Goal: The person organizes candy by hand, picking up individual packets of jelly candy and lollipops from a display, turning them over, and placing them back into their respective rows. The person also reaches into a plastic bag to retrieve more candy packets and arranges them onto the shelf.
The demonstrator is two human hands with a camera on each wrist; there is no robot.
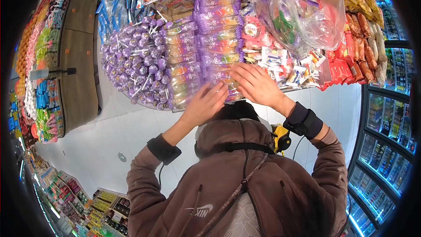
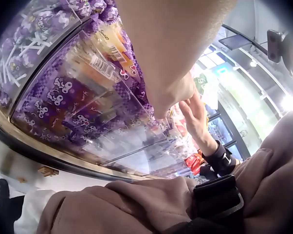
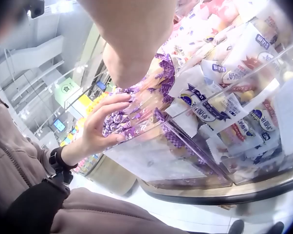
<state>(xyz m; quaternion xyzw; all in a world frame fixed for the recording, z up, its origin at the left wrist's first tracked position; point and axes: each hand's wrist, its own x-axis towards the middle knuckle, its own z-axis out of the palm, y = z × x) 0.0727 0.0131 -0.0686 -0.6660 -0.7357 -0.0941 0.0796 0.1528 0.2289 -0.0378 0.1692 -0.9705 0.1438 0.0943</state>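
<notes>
Two columns of purple-edged snack packs [image 1: 219, 28] lie stacked in a clear-walled bin. My left hand [image 1: 206, 103] is at the near end of these packs, its fingertips on the right-hand column. In the right wrist view the left hand [image 3: 95, 129] reaches over the clear wall, thumb apart from the gently bent fingers, beside the purple packs [image 3: 156, 87]. The right hand [image 1: 258, 85] rests its extended fingers on the near packs of the same column. From the left wrist view, the right hand [image 2: 195, 117] shows loosely bent fingers; its contact with the packs is hidden there.
Purple-wrapped lollipops [image 1: 136, 61] fill the bin to the left. White-wrapped sweets [image 1: 302, 70] and red packs [image 1: 342, 68] lie to the right. A clear plastic bag [image 1: 315, 8] sits on the candies. The clear bin wall [image 3: 185, 156] edges the display.
</notes>
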